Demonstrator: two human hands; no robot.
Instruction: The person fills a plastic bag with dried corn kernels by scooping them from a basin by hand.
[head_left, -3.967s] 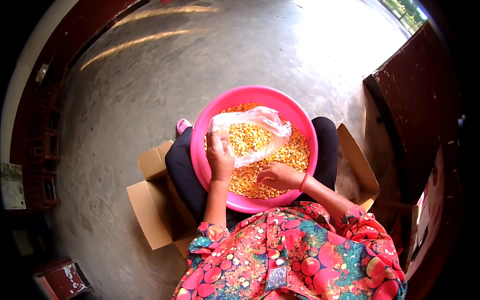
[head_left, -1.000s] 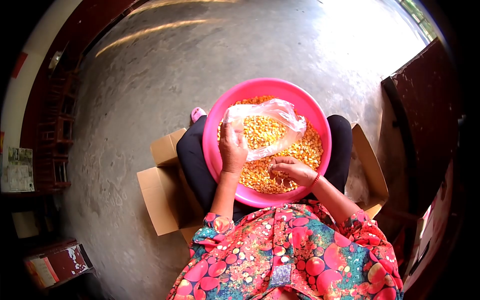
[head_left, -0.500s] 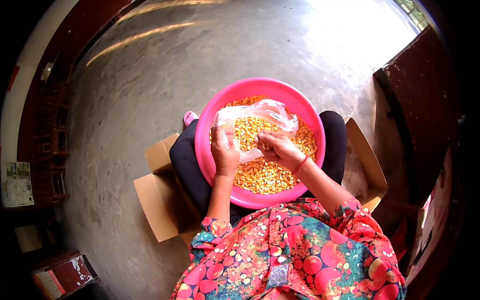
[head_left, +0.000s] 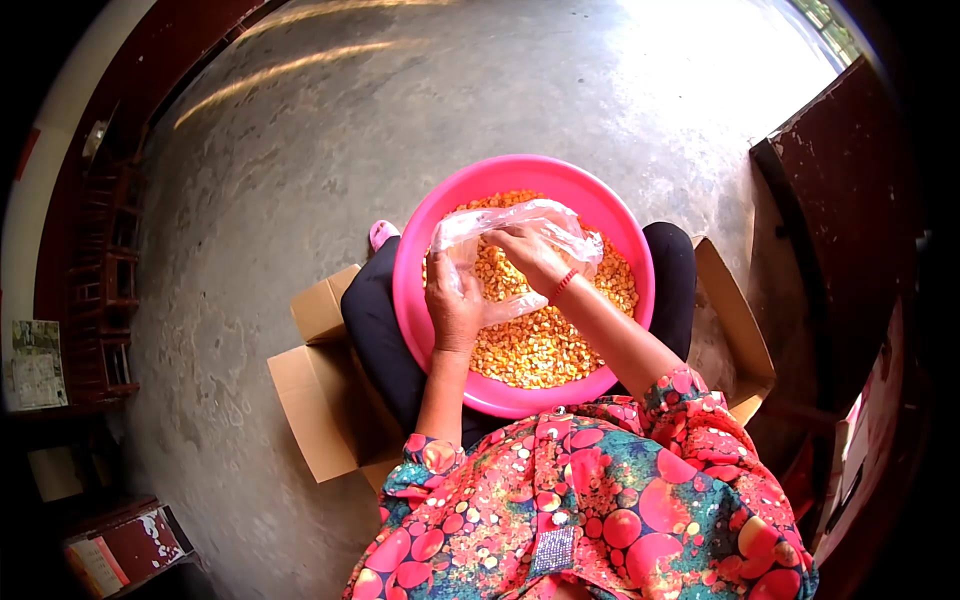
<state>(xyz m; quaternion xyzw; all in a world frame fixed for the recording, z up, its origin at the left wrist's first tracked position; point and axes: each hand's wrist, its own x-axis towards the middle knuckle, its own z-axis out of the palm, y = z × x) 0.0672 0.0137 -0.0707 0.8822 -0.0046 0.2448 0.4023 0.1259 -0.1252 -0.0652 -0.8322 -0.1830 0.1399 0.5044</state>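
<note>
A pink basin (head_left: 622,212) full of yellow corn kernels (head_left: 535,350) rests between my legs. Over the corn lies a clear plastic bag (head_left: 520,308), its mouth spread wide. My left hand (head_left: 452,305) is closed on the bag's left edge, thumb toward the inside. Wearing a red bracelet, my right hand (head_left: 530,256) is in the bag's mouth near its far rim. Its fingers stretch out to the left, palm down, and the palm side is hidden.
Open cardboard boxes stand on both sides, a left box (head_left: 315,400) and a right box (head_left: 735,320). Wooden stools (head_left: 105,290) line the left wall. A dark red door (head_left: 835,190) is at the right. Grey concrete floor (head_left: 300,170) stretches ahead.
My right hand has moved left and away from me, further over the bag's mouth, and its curled fingers have straightened. My left hand keeps its hold on the bag.
</note>
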